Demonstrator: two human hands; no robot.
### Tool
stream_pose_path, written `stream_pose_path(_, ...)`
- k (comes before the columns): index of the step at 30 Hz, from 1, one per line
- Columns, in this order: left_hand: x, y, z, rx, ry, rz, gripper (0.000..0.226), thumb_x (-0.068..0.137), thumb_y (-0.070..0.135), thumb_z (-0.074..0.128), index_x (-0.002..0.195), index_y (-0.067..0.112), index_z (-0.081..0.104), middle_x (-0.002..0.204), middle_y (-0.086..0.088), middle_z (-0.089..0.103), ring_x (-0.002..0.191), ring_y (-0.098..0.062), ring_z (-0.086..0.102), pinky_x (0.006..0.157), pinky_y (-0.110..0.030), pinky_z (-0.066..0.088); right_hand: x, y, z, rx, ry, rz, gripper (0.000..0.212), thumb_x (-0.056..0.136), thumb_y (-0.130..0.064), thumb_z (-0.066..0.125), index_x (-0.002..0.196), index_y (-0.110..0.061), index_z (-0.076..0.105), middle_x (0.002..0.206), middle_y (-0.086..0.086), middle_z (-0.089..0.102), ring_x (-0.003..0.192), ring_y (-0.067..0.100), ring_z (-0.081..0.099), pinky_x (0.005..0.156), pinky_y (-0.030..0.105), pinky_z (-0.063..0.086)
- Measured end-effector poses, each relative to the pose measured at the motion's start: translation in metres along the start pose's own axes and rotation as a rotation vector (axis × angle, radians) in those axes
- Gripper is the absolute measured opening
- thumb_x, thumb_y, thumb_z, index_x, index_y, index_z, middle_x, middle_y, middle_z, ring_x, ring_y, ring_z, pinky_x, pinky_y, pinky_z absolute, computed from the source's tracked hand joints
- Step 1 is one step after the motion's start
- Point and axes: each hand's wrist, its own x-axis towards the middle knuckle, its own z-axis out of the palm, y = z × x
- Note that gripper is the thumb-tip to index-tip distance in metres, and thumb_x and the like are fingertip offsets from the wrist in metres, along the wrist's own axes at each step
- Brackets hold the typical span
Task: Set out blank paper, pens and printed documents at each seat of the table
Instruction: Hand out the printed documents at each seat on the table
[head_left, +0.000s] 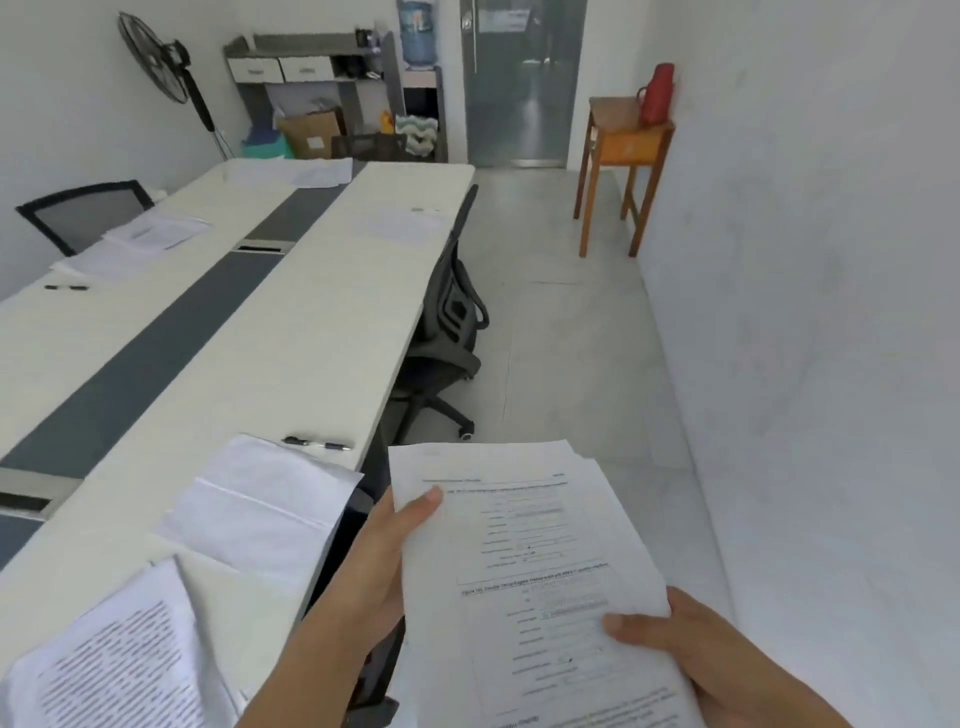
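I hold a stack of printed documents in front of me, off the table's right side. My left hand grips its left edge with the thumb on top; my right hand grips its lower right corner. On the long white table, blank paper and a printed sheet lie at the near seat, with a pen beside them. More papers and a pen lie on the far left side. A faint sheet lies at the far right seat.
A black office chair is tucked under the table's right side, another chair at the left. A wooden side table with a red flask stands by the right wall. Shelves, a fan and a water dispenser stand at the back.
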Motion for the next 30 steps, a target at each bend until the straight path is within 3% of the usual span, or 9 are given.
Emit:
stream_pose_path(4, 0.067, 0.004, 0.013, -0.067, 0.063, -0.102, 0.045, 0.088, 0.026, 0.060, 0.132, 0.032, 0.053, 0.123, -0.010, 0.068, 0.111, -0.030, 0.066, 0.085, -0.046, 0.055, 0.014, -0.015, -0.033, 0.045, -0.022, 0.011, 0.044, 0.083, 0.002, 0.067, 0.126, 0.000, 0.061, 0.133, 0.028, 0.057, 0.123, 0.046, 0.054, 0.108, 0.057, 0.038)
stream_pose_path(7, 0.118, 0.004, 0.022, -0.060, 0.072, -0.193, 0.043, 0.087, 0.027, 0.059, 0.130, 0.021, 0.057, 0.117, -0.014, 0.070, 0.098, -0.030, 0.069, 0.074, -0.039, 0.058, 0.034, -0.044, -0.053, 0.042, 0.018, 0.008, 0.038, 0.083, -0.004, 0.067, 0.121, -0.005, 0.067, 0.129, 0.024, 0.062, 0.119, 0.042, 0.059, 0.098, 0.049, 0.050)
stream_pose_path(10, 0.171, 0.012, 0.035, -0.046, 0.037, -0.259, 0.040, 0.086, 0.027, 0.059, 0.119, 0.005, 0.061, 0.111, -0.017, 0.070, 0.093, -0.032, 0.069, 0.079, -0.042, 0.056, 0.060, -0.085, -0.076, 0.025, 0.147, -0.021, 0.046, 0.075, -0.017, 0.075, 0.120, -0.006, 0.068, 0.125, 0.022, 0.065, 0.116, 0.041, 0.062, 0.099, 0.051, 0.049)
stream_pose_path(13, 0.225, 0.026, 0.045, -0.050, 0.002, -0.296, 0.043, 0.088, 0.021, 0.055, 0.124, -0.002, 0.060, 0.120, -0.023, 0.067, 0.104, -0.038, 0.067, 0.088, -0.047, 0.053, 0.086, -0.130, -0.099, 0.052, 0.223, -0.078, 0.046, 0.072, -0.016, 0.078, 0.116, -0.007, 0.070, 0.124, 0.023, 0.065, 0.114, 0.042, 0.063, 0.099, 0.054, 0.048)
stream_pose_path(16, 0.280, 0.049, 0.053, -0.097, -0.073, -0.291, 0.047, 0.090, 0.017, 0.053, 0.133, -0.001, 0.051, 0.129, -0.025, 0.060, 0.118, -0.043, 0.058, 0.094, -0.051, 0.051, 0.105, -0.174, -0.119, 0.093, 0.203, -0.123, 0.038, 0.080, -0.005, 0.071, 0.118, -0.003, 0.069, 0.125, 0.026, 0.064, 0.114, 0.044, 0.062, 0.099, 0.055, 0.048)
stream_pose_path(19, 0.328, 0.068, 0.070, -0.114, -0.143, -0.335, 0.047, 0.090, 0.020, 0.056, 0.134, 0.001, 0.052, 0.133, -0.024, 0.058, 0.118, -0.041, 0.059, 0.089, -0.049, 0.054, 0.122, -0.213, -0.137, 0.089, 0.184, -0.158, 0.038, 0.081, -0.003, 0.071, 0.118, 0.000, 0.067, 0.124, 0.026, 0.065, 0.113, 0.044, 0.063, 0.091, 0.051, 0.054)
stream_pose_path(23, 0.371, 0.070, 0.095, -0.081, -0.241, -0.436, 0.054, 0.076, 0.019, 0.070, 0.125, -0.002, 0.061, 0.130, -0.027, 0.059, 0.114, -0.042, 0.061, 0.087, -0.050, 0.054, 0.149, -0.246, -0.169, 0.140, 0.189, -0.141, 0.051, 0.071, -0.008, 0.076, 0.121, 0.000, 0.066, 0.129, 0.028, 0.060, 0.118, 0.046, 0.058, 0.102, 0.057, 0.044)
stream_pose_path(27, 0.425, 0.085, 0.116, -0.048, -0.199, -0.342, 0.052, 0.072, 0.008, 0.070, 0.123, -0.001, 0.061, 0.122, -0.027, 0.064, 0.105, -0.043, 0.066, 0.079, -0.049, 0.057, 0.184, -0.287, -0.216, 0.162, 0.154, -0.111, 0.053, 0.074, -0.012, 0.073, 0.124, -0.001, 0.063, 0.134, 0.027, 0.057, 0.123, 0.046, 0.054, 0.108, 0.058, 0.037)
stream_pose_path(30, 0.475, 0.108, 0.131, -0.046, -0.138, -0.253, 0.053, 0.074, 0.007, 0.066, 0.126, 0.004, 0.059, 0.123, -0.024, 0.065, 0.109, -0.043, 0.064, 0.083, -0.051, 0.055, 0.221, -0.325, -0.255, 0.115, 0.157, -0.069, 0.055, 0.071, -0.014, 0.077, 0.124, -0.002, 0.065, 0.133, 0.026, 0.058, 0.123, 0.044, 0.056, 0.111, 0.055, 0.035)
